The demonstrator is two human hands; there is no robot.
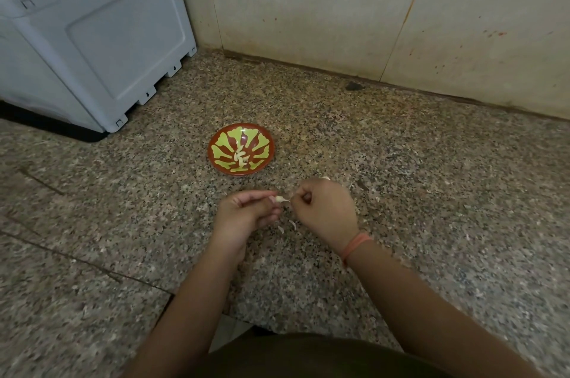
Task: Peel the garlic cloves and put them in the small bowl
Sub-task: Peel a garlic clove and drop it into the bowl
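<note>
Pinches a garlic clove (279,199) in the left hand (246,212), grips its skin (287,201) in the curled right hand (324,208), near the small bowl (216,143).

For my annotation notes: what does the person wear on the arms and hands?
No sleeves or gloves are in view. The right hand has an orange thread band around its wrist. The left hand shows no band or watch.
</note>
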